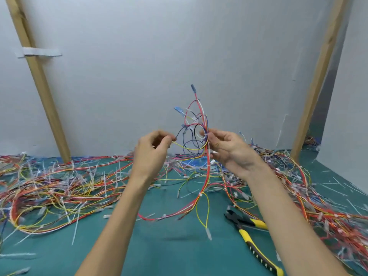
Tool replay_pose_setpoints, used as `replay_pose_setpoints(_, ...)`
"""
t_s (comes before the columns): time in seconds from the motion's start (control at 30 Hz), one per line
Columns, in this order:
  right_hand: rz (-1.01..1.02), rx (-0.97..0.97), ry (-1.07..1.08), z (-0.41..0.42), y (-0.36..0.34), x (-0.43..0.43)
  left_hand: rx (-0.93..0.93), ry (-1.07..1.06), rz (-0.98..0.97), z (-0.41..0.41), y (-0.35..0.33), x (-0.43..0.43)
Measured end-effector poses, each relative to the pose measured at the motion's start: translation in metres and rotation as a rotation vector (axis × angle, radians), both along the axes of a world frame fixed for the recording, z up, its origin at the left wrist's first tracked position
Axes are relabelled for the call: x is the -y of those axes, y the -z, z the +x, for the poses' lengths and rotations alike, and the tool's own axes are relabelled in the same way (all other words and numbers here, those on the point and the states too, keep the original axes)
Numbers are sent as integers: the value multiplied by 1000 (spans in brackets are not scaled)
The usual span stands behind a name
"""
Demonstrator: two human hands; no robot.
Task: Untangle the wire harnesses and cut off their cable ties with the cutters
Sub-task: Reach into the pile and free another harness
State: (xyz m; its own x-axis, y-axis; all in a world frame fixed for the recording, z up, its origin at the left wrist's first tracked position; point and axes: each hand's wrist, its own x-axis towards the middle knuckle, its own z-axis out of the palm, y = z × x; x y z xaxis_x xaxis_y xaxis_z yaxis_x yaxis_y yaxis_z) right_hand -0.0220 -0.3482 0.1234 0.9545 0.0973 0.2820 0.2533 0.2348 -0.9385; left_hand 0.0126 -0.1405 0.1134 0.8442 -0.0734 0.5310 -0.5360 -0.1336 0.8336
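Above the green mat [169,255], the right hand [229,150] pinches the wire harness [207,160] by its red trunk, loops fanning up and to its left; the left hand [153,150] pinches a yellow and a dark strand stretched out sideways. The cutters [240,226] lie on the mat beneath the right forearm

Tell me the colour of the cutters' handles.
The cutters have yellow handles with black trim, shown in the head view.
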Motion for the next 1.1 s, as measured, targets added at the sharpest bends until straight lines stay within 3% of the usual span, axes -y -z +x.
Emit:
replay_pose_setpoints(0.27, -166, -159, -7, 11, 32, 6, -126, -27, 272, 21, 29, -9)
replay_pose_setpoints(0.4, -222, -231, 25, 14, 36, 10, -105, -49, 395, 25, 38, -12)
replay_pose_setpoints(0.8, -313, -268, -21, 10, 39, 13, -125, -132, 418, 30, 42, -12)
replay_pose_setpoints(0.97, -318, -266, -82, 10, 40, 19, -128, -111, 434, 30, 42, -12)
replay_pose_setpoints(1.1, -314, -280, -49, 12, 43, 19, -167, 31, 570, 29, 35, -19)
